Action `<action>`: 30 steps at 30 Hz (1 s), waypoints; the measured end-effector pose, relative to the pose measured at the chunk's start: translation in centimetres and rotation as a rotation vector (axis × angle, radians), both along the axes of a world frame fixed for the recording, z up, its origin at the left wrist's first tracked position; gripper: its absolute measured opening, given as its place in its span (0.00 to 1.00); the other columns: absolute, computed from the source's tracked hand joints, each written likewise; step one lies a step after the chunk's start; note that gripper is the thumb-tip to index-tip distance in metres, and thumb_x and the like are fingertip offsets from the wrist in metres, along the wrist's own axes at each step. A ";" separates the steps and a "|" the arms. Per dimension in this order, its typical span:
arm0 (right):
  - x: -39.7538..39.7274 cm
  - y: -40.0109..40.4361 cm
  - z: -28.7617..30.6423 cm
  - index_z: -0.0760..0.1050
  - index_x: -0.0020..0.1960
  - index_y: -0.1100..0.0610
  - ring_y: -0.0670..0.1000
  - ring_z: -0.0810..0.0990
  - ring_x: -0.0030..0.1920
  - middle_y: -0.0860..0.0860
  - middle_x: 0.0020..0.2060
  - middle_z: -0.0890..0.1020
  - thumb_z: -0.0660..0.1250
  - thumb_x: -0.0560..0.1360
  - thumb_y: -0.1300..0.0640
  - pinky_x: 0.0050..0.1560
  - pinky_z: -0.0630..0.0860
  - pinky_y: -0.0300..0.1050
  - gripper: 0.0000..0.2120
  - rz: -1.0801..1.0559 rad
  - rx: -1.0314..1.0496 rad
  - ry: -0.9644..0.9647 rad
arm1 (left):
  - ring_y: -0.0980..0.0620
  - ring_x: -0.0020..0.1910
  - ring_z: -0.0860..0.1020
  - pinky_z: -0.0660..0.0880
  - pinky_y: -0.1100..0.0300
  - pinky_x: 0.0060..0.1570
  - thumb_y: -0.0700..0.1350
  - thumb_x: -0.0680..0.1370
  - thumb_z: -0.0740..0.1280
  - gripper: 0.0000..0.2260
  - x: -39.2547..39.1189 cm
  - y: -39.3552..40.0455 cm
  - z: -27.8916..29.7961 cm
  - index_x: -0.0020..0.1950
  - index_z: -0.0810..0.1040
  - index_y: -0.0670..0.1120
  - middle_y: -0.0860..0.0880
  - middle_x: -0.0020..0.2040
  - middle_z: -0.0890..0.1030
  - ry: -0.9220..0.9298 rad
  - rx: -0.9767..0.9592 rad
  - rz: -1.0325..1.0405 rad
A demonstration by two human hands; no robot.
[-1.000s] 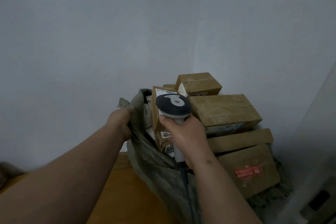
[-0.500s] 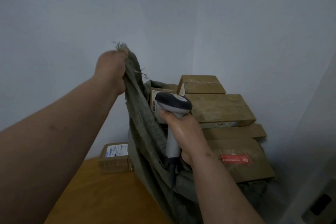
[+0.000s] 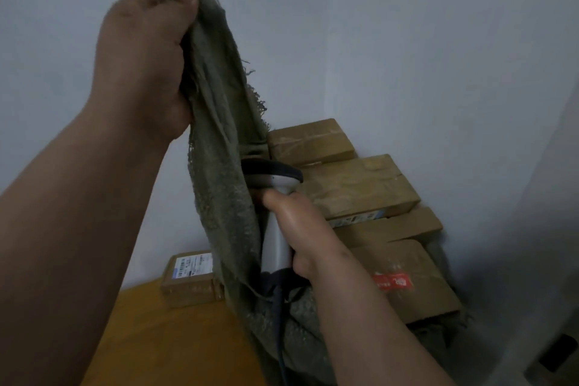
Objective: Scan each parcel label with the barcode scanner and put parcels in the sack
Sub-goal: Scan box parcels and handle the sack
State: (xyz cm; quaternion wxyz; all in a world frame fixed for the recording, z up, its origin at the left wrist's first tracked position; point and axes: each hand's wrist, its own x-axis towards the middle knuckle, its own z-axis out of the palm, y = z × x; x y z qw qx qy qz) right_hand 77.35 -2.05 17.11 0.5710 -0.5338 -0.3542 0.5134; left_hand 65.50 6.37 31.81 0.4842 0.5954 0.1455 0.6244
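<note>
My left hand (image 3: 147, 63) grips the frayed rim of the grey-green woven sack (image 3: 219, 166) and holds it stretched high against the wall. My right hand (image 3: 300, 229) grips the handle of the grey and white barcode scanner (image 3: 272, 185), whose head sits just behind the raised sack cloth. Several brown cardboard parcels (image 3: 360, 191) lie stacked to the right of the scanner, resting on the sack's lower folds. One small parcel (image 3: 191, 276) with a white label lies flat on the table, left of the sack.
The orange-brown table (image 3: 156, 338) fills the lower left. White walls meet in a corner behind the parcels. The scanner's dark cable (image 3: 279, 323) runs down over the sack. A pale object with a dark part stands at the far right edge.
My left hand has pulled the sack's rim up from parcel height to well above the stack. The cloth now covers the parcels inside. My right hand has barely moved.
</note>
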 end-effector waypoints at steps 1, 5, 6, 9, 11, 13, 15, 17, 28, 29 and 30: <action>0.0 0.1 -0.1 0.79 0.55 0.57 0.55 0.81 0.46 0.56 0.46 0.82 0.70 0.75 0.52 0.43 0.76 0.46 0.12 0.005 -0.007 0.005 | 0.47 0.45 0.84 0.82 0.50 0.47 0.43 0.83 0.61 0.10 -0.1 0.5 -0.7 0.47 0.81 0.46 0.46 0.43 0.84 -0.008 -0.046 0.031; -0.4 -0.2 -0.4 0.81 0.52 0.58 0.56 0.83 0.46 0.56 0.44 0.83 0.73 0.73 0.54 0.44 0.77 0.48 0.10 0.009 0.005 0.018 | 0.47 0.45 0.82 0.78 0.57 0.42 0.42 0.82 0.64 0.06 -0.8 3.1 -6.0 0.51 0.81 0.46 0.48 0.42 0.84 0.293 -0.249 0.144; -0.5 -0.5 -0.6 0.82 0.52 0.58 0.56 0.83 0.46 0.56 0.44 0.84 0.73 0.73 0.54 0.45 0.78 0.47 0.10 -0.008 0.018 0.013 | 0.44 0.50 0.82 0.77 0.54 0.46 0.44 0.81 0.66 0.05 -0.9 3.3 -7.5 0.53 0.81 0.46 0.47 0.45 0.84 0.381 -0.264 0.106; -0.5 -1.3 -1.1 0.82 0.53 0.59 0.54 0.83 0.48 0.53 0.44 0.84 0.73 0.74 0.53 0.43 0.76 0.44 0.11 -0.070 0.034 -0.052 | 0.39 0.59 0.80 0.77 0.44 0.60 0.58 0.69 0.76 0.26 -1.0 2.9 -10.1 0.61 0.79 0.46 0.44 0.56 0.83 0.528 -0.263 0.024; -0.3 -2.3 -1.1 0.82 0.51 0.58 0.52 0.83 0.48 0.52 0.44 0.84 0.73 0.73 0.52 0.43 0.76 0.44 0.11 -0.112 0.024 -0.098 | 0.43 0.59 0.80 0.75 0.40 0.63 0.63 0.61 0.79 0.37 -0.7 2.2 -10.7 0.65 0.77 0.48 0.46 0.59 0.83 0.602 -0.226 0.002; -0.1 -3.4 -1.1 0.82 0.49 0.57 0.53 0.83 0.48 0.52 0.45 0.85 0.74 0.72 0.51 0.45 0.76 0.46 0.11 -0.159 0.019 -0.126 | 0.49 0.57 0.81 0.75 0.46 0.63 0.61 0.64 0.80 0.30 -0.1 1.3 -11.2 0.61 0.76 0.52 0.49 0.57 0.82 0.702 -0.192 -0.028; -0.1 -4.5 -1.1 0.82 0.45 0.56 0.52 0.83 0.45 0.51 0.40 0.84 0.74 0.71 0.51 0.43 0.75 0.46 0.09 -0.209 0.031 -0.139 | 0.51 0.58 0.79 0.75 0.49 0.62 0.63 0.66 0.77 0.30 0.4 0.6 -11.6 0.63 0.74 0.54 0.50 0.59 0.81 0.775 -0.168 -0.057; 0.0 -5.8 -1.0 0.82 0.42 0.57 0.52 0.83 0.42 0.52 0.36 0.83 0.75 0.71 0.52 0.44 0.76 0.47 0.08 -0.256 0.052 -0.156 | 0.49 0.62 0.77 0.73 0.47 0.64 0.73 0.63 0.72 0.41 0.7 -0.1 -12.1 0.71 0.70 0.55 0.49 0.64 0.79 0.859 -0.127 -0.027; 7.3 -16.5 -2.9 0.81 0.43 0.62 0.55 0.84 0.38 0.54 0.32 0.84 0.72 0.73 0.58 0.50 0.82 0.54 0.06 -0.826 0.037 -0.118 | 0.39 0.77 0.56 0.56 0.33 0.73 0.74 0.68 0.65 0.46 4.5 -5.8 -14.6 0.80 0.53 0.58 0.48 0.80 0.55 1.401 0.437 0.195; 8.2 -17.3 -3.6 0.81 0.41 0.60 0.55 0.83 0.39 0.54 0.33 0.83 0.73 0.72 0.56 0.50 0.81 0.56 0.07 -0.876 0.003 -0.130 | 0.39 0.78 0.55 0.56 0.33 0.73 0.74 0.68 0.66 0.46 4.7 -6.2 -14.8 0.80 0.53 0.57 0.48 0.80 0.55 1.412 0.423 0.190; 9.1 -17.9 -4.5 0.81 0.40 0.59 0.56 0.82 0.39 0.55 0.34 0.82 0.73 0.70 0.54 0.52 0.81 0.58 0.08 -0.923 -0.027 -0.128 | 0.39 0.78 0.54 0.55 0.33 0.73 0.72 0.69 0.67 0.46 4.8 -6.6 -15.0 0.80 0.53 0.57 0.49 0.80 0.54 1.420 0.417 0.199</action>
